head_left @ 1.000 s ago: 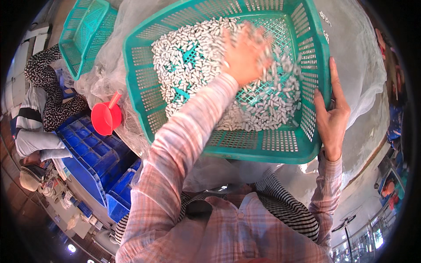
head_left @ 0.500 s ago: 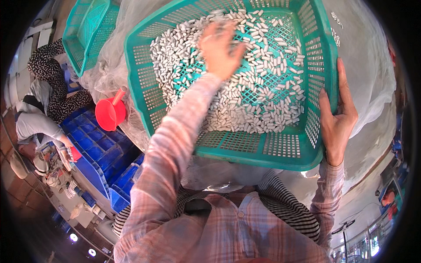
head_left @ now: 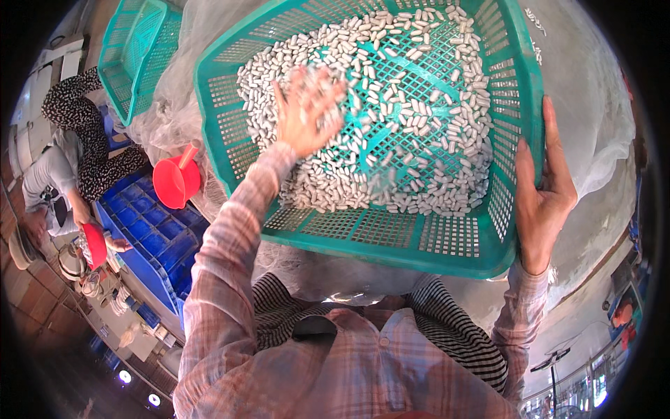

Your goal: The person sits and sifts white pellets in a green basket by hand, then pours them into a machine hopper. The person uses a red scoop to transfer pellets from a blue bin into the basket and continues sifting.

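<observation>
A large green plastic basket (head_left: 391, 260) with slotted walls and a mesh floor is in front of me, tilted a little. Small, pale, capsule-shaped pieces (head_left: 328, 192) cover much of its floor, thickest along the left and near sides. My left hand (head_left: 307, 115) is inside the basket at the left, palm down over the pieces. Its fingers are spread and somewhat blurred by motion. At the right wall, my right hand (head_left: 547, 202) grips the rim, thumb and fingers on either side of it.
A red dipper (head_left: 174, 183) lies left of the basket, beside blue divided trays (head_left: 150, 227). Green baskets (head_left: 136, 70) stand at the far left. Another person's hand holds a red scoop (head_left: 95, 246) there. Clear plastic sheeting (head_left: 593, 119) spreads around the basket.
My left hand has swept left and nearer across the basket, shifting the pieces and baring more mesh mid-floor. My right hand keeps its hold. The other person's red scoop has moved.
</observation>
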Tool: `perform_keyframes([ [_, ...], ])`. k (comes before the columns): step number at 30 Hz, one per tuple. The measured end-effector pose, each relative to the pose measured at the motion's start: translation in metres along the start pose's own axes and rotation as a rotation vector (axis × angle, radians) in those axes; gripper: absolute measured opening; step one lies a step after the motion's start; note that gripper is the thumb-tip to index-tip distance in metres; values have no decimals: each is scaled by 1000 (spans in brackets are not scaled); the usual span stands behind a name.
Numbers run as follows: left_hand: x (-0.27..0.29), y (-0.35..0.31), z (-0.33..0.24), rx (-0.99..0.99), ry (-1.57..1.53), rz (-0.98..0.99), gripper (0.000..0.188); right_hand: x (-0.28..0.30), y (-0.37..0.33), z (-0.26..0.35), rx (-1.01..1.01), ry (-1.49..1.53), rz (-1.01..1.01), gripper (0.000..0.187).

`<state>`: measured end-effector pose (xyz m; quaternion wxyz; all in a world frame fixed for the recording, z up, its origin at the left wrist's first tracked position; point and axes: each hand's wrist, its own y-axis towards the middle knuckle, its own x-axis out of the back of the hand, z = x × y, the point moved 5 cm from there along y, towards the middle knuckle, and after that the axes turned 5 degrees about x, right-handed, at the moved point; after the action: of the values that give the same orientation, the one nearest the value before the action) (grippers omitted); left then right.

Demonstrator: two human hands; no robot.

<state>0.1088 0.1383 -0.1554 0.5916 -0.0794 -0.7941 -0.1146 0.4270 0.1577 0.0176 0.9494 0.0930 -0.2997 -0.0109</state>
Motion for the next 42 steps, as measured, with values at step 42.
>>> perform_keyframes([
  [42,-6,20,11,156,28,43,69,9,0,1,-43,82,-70,50],
])
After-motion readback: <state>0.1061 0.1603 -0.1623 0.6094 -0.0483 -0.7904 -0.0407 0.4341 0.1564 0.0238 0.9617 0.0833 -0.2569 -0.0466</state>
